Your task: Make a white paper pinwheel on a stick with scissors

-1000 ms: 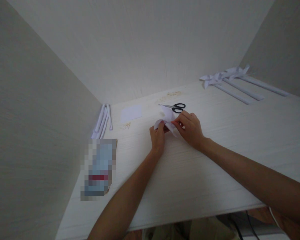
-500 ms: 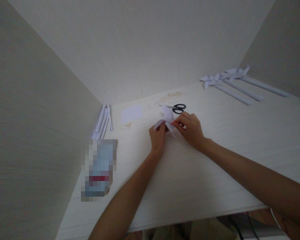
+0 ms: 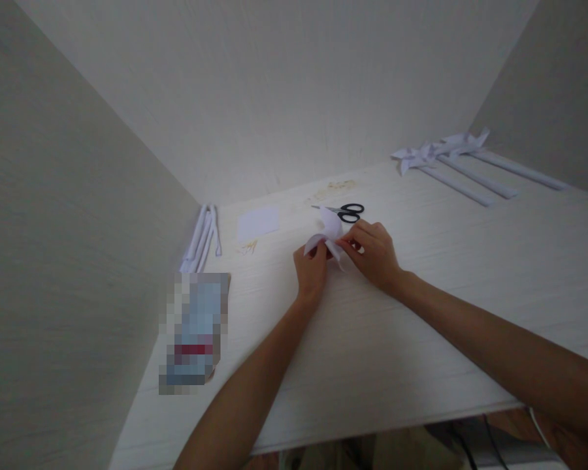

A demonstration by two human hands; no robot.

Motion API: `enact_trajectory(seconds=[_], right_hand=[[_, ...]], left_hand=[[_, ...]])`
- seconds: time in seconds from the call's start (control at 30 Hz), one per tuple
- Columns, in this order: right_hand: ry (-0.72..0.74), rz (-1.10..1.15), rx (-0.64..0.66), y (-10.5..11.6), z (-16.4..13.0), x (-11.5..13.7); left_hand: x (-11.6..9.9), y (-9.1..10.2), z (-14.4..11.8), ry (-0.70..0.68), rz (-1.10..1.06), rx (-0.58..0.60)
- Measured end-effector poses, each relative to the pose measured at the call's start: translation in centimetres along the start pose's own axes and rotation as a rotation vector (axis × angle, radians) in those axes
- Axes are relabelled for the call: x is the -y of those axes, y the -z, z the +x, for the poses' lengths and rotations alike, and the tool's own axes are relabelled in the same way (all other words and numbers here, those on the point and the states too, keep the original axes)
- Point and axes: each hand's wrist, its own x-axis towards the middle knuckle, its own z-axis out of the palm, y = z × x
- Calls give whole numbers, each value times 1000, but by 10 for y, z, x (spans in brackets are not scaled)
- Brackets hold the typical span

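A white paper pinwheel head (image 3: 331,225) with curled blades is held between both hands above the table, near its middle. My left hand (image 3: 310,271) is closed around its lower left side, the thumb near the centre of the paper. From the right, my right hand (image 3: 375,253) pinches the edge of the paper with thumb and forefinger. Whether anything small sits between those fingertips is too fine to make out. Just behind the paper lie black-handled scissors (image 3: 351,210), blades toward the left and partly behind a blade of paper.
Three finished paper pinwheels (image 3: 477,175) on rolled sticks lie at the back right. At the left wall are several rolled paper sticks (image 3: 199,238) and a blurred-out packet (image 3: 200,326). A flat paper sheet (image 3: 258,223) and thin yellowish strips (image 3: 248,247) lie nearby on the white table (image 3: 372,359).
Both hands and the paper pinwheel head have shifted very slightly to the right. The grip of each hand looks the same, and everything on the table stays put.
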Motion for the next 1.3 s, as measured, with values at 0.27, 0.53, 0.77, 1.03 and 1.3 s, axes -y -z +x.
enact_trajectory(seconds=[0.27,0.53,0.77,1.03,1.3], right_hand=[[6,15,19,1,1,0],[-28,13,6,0,2,0],[-147,104,-15,0,3,-3],[-303,310,-46,-2,7,-9],[-241,332,1,-1,7,-8]], left_hand=[[4,2,2,-24,31,8],[3,1,1,-4,-10,27],[-1,0,1,-14,-21,113],[4,5,4,-114,109,172],[1,17,12,-267,286,248]])
